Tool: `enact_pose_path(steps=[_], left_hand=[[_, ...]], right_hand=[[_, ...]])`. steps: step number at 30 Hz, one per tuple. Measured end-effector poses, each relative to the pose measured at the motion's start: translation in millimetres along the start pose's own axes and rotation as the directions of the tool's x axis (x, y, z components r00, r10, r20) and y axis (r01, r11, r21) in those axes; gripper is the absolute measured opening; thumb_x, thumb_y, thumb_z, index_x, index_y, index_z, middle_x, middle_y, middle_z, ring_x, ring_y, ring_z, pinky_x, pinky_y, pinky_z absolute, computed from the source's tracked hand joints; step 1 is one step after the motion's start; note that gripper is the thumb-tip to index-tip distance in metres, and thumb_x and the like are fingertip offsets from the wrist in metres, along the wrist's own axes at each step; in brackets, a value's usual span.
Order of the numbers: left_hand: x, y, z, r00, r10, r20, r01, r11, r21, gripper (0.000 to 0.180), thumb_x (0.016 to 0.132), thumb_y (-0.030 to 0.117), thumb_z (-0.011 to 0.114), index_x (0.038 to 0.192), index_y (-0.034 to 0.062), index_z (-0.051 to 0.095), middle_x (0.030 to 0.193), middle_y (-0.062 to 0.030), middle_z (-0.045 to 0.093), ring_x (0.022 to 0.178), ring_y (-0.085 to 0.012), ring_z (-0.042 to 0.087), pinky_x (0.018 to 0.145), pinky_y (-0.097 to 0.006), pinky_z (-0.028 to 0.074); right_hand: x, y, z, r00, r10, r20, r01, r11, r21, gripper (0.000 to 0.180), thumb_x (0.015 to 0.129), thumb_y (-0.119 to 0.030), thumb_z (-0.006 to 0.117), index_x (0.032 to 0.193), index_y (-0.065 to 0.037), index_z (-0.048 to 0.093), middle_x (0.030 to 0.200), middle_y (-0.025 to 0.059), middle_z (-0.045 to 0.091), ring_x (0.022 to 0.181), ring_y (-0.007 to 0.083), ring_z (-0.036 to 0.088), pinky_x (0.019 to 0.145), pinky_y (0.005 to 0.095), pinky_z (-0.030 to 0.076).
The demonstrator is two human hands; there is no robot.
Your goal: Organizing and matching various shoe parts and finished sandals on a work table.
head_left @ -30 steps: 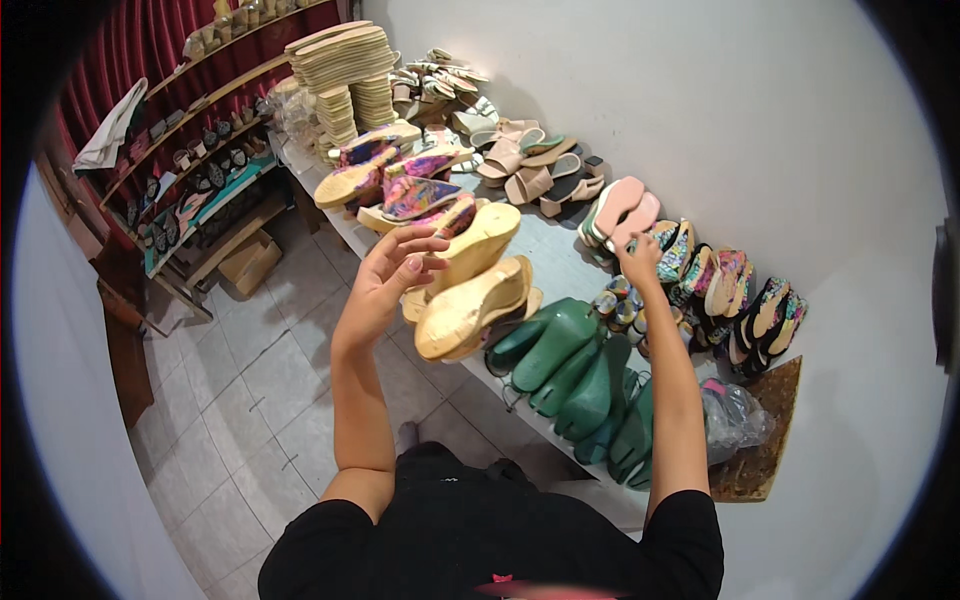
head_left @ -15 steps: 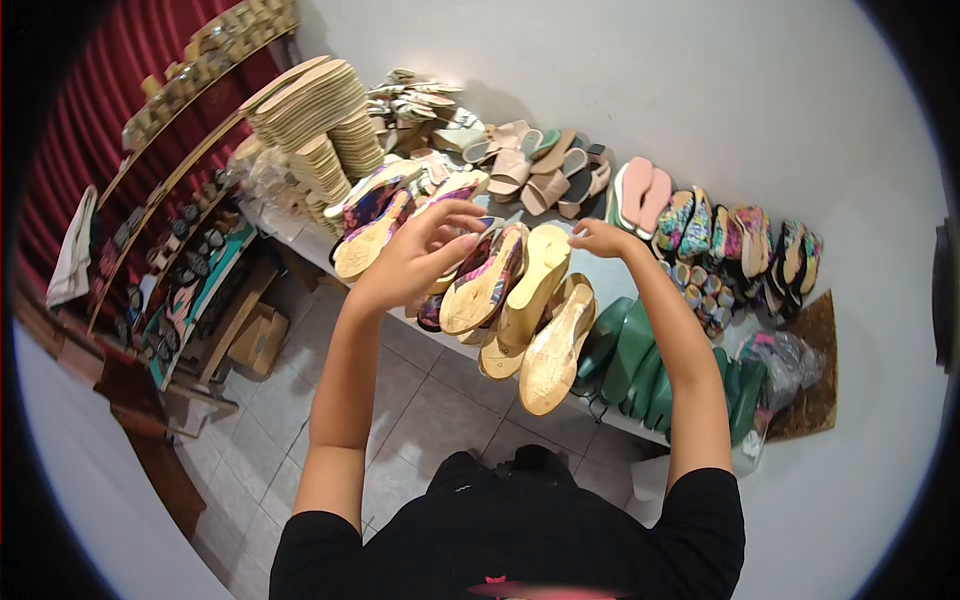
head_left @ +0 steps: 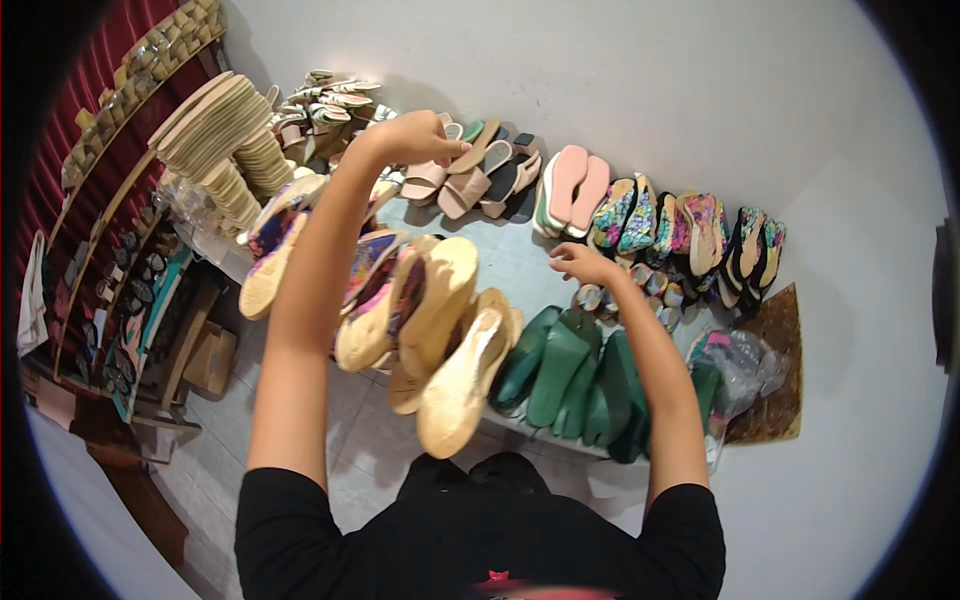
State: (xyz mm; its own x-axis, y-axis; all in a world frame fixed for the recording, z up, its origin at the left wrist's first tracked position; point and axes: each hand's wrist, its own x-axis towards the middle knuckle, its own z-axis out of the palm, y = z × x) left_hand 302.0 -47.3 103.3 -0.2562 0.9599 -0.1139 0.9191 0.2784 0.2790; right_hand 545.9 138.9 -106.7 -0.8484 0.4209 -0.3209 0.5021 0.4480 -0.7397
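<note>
Since half a second ago, my left hand [head_left: 415,138] has risen from the floral wedges [head_left: 362,335] to the tan sandals [head_left: 464,194] in the upper middle of the frame. Its fingers curl down out of sight, so I cannot tell whether they pinch anything. My right hand [head_left: 585,264], fingers loosely parted around nothing, is over the middle of the desk [head_left: 512,262], just below the pink-soled footwear [head_left: 572,190] and close to some small multicoloured pieces [head_left: 655,288]. Nearer me, gold wedges [head_left: 440,290] crowd the front edge left of centre, with green shoe lasts [head_left: 566,368] beside them. My left forearm blocks part of the floral wedges; my right one crosses the lasts. Stacked cream soles [head_left: 222,122] rise at upper left; a clear plastic bag [head_left: 748,368] lies at right, against a brown board [head_left: 778,385].
</note>
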Motion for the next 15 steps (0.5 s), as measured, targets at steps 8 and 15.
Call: enact_pose_path(steps=[8, 15], left_hand=[[212.1, -52.9, 102.0, 0.990, -0.114, -0.087, 0.131, 0.966, 0.225, 0.040, 0.072, 0.042, 0.055, 0.085, 0.0056, 0.066, 0.083, -0.0142, 0.063, 0.077, -0.0271, 0.060, 0.072, -0.036, 0.045], [266.3, -84.4, 188.6, 0.857, -0.510, -0.070, 0.515, 0.854, 0.075, 0.035, 0.072, 0.031, 0.061, 0.106, 0.0236, 0.059, 0.140, -0.0208, 0.007, 0.125, -0.0444, 0.010, 0.098, -0.052, 0.019]], right_hand=[[52.8, 55.9, -48.1, 0.973, -0.228, -0.042, 0.231, 0.956, 0.179, 0.033, 0.081, -0.019, 0.056, 0.108, -0.001, 0.049, 0.088, 0.0086, 0.056, 0.077, 0.0131, 0.056, 0.065, 0.0258, 0.045], [77.7, 64.6, -56.4, 0.950, -0.285, -0.131, 0.310, 0.915, 0.260, 0.032, 0.079, -0.018, 0.057, 0.106, -0.001, 0.050, 0.086, 0.0095, 0.059, 0.077, 0.0150, 0.056, 0.067, 0.0277, 0.045]])
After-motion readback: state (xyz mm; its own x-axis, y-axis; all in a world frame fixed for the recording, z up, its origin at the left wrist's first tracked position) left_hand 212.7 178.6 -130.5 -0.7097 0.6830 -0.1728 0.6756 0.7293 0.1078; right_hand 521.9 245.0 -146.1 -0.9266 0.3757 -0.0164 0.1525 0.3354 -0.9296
